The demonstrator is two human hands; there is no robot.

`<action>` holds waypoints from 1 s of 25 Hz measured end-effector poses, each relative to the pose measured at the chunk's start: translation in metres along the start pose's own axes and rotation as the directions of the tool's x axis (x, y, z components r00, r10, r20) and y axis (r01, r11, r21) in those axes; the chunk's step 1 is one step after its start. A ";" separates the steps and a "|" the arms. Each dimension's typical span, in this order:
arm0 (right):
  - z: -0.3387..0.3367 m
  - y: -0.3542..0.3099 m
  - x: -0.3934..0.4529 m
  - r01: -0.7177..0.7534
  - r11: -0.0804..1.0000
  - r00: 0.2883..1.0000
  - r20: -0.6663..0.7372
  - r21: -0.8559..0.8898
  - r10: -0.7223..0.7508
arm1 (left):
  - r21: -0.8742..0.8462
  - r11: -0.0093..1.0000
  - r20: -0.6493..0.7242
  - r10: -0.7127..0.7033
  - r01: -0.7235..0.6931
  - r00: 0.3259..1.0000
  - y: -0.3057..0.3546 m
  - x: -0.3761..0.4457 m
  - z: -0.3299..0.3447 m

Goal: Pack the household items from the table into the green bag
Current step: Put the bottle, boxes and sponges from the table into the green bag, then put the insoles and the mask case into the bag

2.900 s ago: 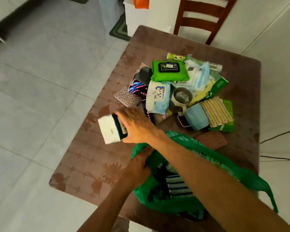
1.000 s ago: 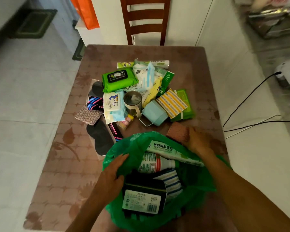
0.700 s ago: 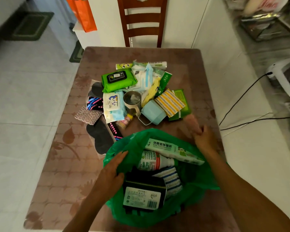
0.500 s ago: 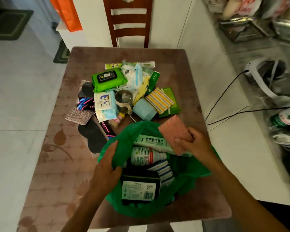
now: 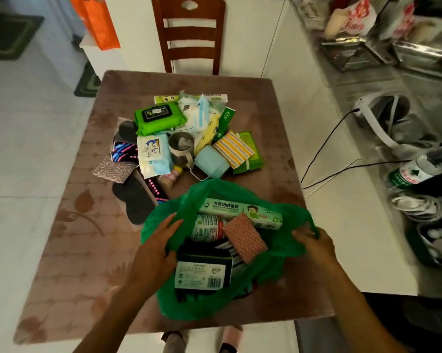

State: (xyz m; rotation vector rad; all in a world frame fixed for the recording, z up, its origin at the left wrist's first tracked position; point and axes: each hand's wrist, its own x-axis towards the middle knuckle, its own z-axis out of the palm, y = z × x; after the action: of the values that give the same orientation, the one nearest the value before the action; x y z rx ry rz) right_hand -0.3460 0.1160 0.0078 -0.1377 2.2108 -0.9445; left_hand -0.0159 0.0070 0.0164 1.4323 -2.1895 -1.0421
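The green bag [image 5: 283,240] lies open at the near edge of the brown table [image 5: 72,245]. Inside it I see a pink scouring pad [image 5: 244,236], a long foil box [image 5: 240,210], a bottle [image 5: 207,226] and a dark box with a white label [image 5: 202,267]. My left hand [image 5: 156,250] holds the bag's left rim, fingers reaching into the opening. My right hand [image 5: 314,244] grips the right rim. A pile of items sits mid-table: a green wipes pack [image 5: 158,118], a baby wipes pack [image 5: 152,155], a metal cup [image 5: 181,146], a light-blue box [image 5: 211,161] and a striped cloth [image 5: 232,149].
A black insole [image 5: 136,200] and a patterned sponge [image 5: 113,170] lie left of the bag. A wooden chair [image 5: 189,34] stands behind the table. To the right, black cables [image 5: 327,146] run over a white counter with a bottle [image 5: 418,169].
My right hand picked up the pink scouring pad from the table right of the bag, dropped it inside, and now grips the bag's right rim. The left hand stayed on the left rim.
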 end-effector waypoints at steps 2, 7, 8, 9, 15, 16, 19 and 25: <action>0.002 -0.022 -0.014 0.052 0.988 0.979 0.186 0.146 -0.079 | 0.056 0.998 0.030 0.013 -0.015 0.999 0.014 -0.005 0.002; -0.056 -0.142 -0.074 0.596 0.780 0.793 0.009 0.193 -0.609 | 0.056 0.998 -0.177 0.014 -0.004 0.984 0.040 0.007 -0.028; -0.068 -0.157 -0.086 0.663 0.738 0.742 0.013 0.125 -0.670 | 0.077 0.997 -0.210 0.011 0.005 0.978 0.041 0.007 -0.033; -0.073 -0.162 -0.090 0.696 0.718 0.717 0.044 0.020 -0.696 | 0.098 0.995 -0.214 -0.009 0.031 0.977 0.043 0.005 -0.034; -0.026 -0.135 -0.119 0.748 0.377 0.526 0.141 -0.547 -0.839 | 0.112 0.984 -0.051 -0.134 0.139 0.990 0.029 -0.023 -0.019; -0.011 -0.134 -0.127 0.800 0.275 0.398 0.130 -0.533 -0.908 | 0.097 0.994 -0.055 -0.039 0.045 0.998 0.027 -0.028 -0.020; 0.054 -0.132 -0.144 0.942 0.168 0.265 0.336 -0.292 -0.904 | -0.352 0.935 -0.076 0.013 -0.038 0.997 0.014 -0.024 -0.040; 0.139 -0.102 -0.111 0.827 0.153 0.539 0.684 -0.541 -0.492 | -0.475 0.739 -0.187 -0.615 0.478 0.766 -0.086 0.073 -0.044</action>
State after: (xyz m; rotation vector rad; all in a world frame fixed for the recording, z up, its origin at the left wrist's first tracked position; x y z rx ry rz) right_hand -0.1909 -0.0012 0.0733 -1.8091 1.9808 -0.0425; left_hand 0.0351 -0.0955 -0.0245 1.9311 -1.2188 -1.2266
